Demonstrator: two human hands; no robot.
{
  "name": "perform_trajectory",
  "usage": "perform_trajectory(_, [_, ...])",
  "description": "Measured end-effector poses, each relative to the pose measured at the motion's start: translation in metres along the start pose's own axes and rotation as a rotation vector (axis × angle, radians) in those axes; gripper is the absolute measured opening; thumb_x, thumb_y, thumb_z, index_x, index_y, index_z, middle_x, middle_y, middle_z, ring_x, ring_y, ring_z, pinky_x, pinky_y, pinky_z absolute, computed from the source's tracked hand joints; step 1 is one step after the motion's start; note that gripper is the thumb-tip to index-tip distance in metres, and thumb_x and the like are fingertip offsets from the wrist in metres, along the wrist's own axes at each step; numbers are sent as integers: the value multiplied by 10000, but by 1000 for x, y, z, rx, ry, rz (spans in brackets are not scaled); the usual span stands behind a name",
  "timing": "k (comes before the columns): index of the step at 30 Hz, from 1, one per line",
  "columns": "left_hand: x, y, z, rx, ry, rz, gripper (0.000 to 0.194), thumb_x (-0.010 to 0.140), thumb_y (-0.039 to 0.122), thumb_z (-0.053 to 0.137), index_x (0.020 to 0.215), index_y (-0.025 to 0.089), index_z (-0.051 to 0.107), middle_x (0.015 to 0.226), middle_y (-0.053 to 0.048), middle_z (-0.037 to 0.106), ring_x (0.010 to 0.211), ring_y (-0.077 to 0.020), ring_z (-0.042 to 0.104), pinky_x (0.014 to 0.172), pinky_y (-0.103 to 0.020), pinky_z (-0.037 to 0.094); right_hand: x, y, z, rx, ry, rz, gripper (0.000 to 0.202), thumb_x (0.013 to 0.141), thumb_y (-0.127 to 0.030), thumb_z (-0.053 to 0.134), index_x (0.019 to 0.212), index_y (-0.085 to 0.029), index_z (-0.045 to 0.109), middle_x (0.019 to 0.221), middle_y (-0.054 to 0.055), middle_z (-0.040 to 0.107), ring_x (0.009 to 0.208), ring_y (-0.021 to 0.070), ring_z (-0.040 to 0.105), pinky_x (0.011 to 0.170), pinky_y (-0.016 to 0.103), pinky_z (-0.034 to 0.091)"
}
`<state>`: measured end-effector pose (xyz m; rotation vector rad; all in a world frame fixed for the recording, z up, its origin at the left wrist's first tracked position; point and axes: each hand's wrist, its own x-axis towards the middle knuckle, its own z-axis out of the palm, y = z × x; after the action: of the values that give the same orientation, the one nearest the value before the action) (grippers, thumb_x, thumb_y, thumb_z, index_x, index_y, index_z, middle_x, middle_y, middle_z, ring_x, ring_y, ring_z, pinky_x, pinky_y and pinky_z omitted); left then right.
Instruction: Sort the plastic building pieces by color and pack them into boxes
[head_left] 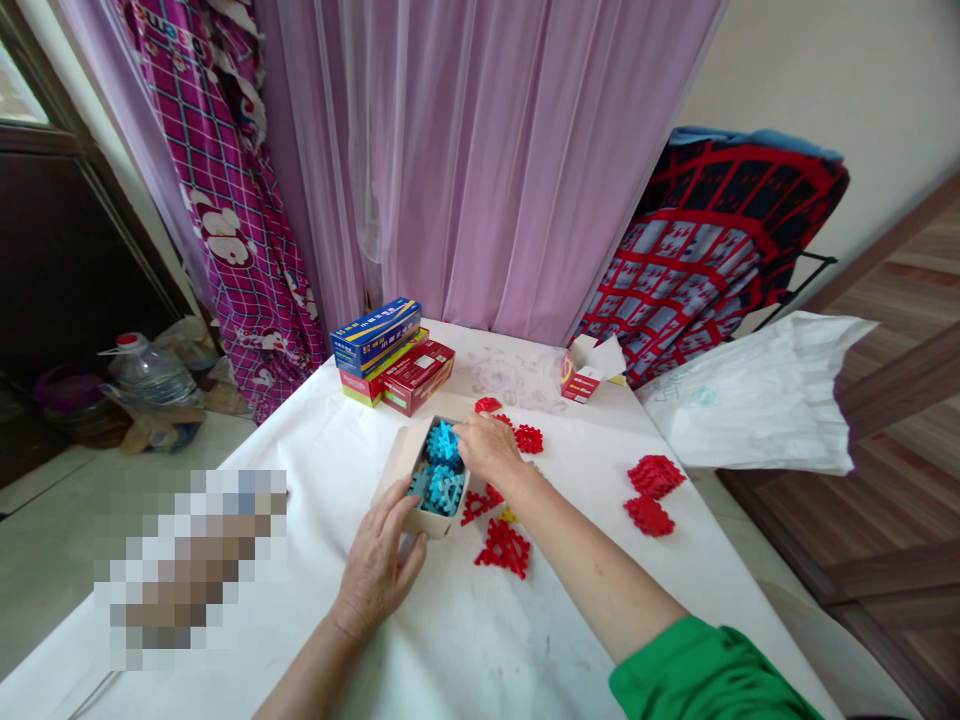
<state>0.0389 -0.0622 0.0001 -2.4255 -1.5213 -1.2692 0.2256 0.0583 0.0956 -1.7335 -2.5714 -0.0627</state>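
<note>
An open cardboard box (437,522) holds several blue toothed plastic pieces (442,442). My left hand (379,560) grips the near left side of this box, thumb at its front edge. At the box's right rim is my right hand (487,445), fingers bent down beside the blue pieces; its fingertips are partly hidden, and what they hold is too small to name. Red toothed pieces (504,549) lie right of the box, partly behind my right forearm. A small yellow piece (509,515) sits among them.
Blue, red and green boxes (377,335) are stacked at the back left. An opened red and white box (581,375) stands at the back right. Two red piles (655,477) lie on the right. A white bag (757,395) hangs beside the table, and a blurred patch covers the left.
</note>
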Motion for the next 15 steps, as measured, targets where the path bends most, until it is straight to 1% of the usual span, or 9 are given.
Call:
perform_trajectory(3, [0,0,1,-6,8,4,440,872,215,537,1305,224,458,1417,-147,525,1301,-251,527,1024,-412,499,-2,-3,-1,11,9,8,295,920,-210,465,998,-258,746,1027,72,702,987,211,604,840,308,449])
perform_trajectory(5, [-1,0,1,-1,18,8,436,870,214,542,1299,218,464,1415,-148,528,1303,-246,525,1025,-404,497,-3,0,-4,40,23,35,299,920,-210,464,1019,-256,742,1051,73,704,1012,215,607,849,309,454])
perform_trajectory(9, [-1,-2,-2,1,11,9,440,869,226,542,1304,224,477,1415,-139,536,1321,-252,508,1039,-417,482,0,19,-9,192,127,158,337,932,-218,451,1164,-249,695,1178,72,686,1087,204,604,912,306,452])
perform_trajectory(10, [0,-4,-3,4,3,8,432,873,237,539,1301,227,485,1418,-136,537,1324,-256,506,1043,-427,477,1,25,-8,260,143,196,348,937,-223,447,1197,-241,677,1209,73,679,1100,199,605,927,305,451])
perform_trajectory(12, [1,-9,-5,17,-13,2,397,887,265,526,1283,228,507,1421,-133,539,1329,-265,502,1046,-445,470,5,35,-1,453,128,254,365,939,-231,449,1248,-224,644,1253,72,667,1118,183,609,953,299,449])
perform_trajectory(15, [5,-17,-9,61,-4,-16,308,912,306,504,1207,234,558,1432,-121,534,1361,-276,465,1061,-480,450,9,43,15,828,84,282,362,960,-288,424,1249,-239,636,1233,51,683,1090,158,630,932,299,472])
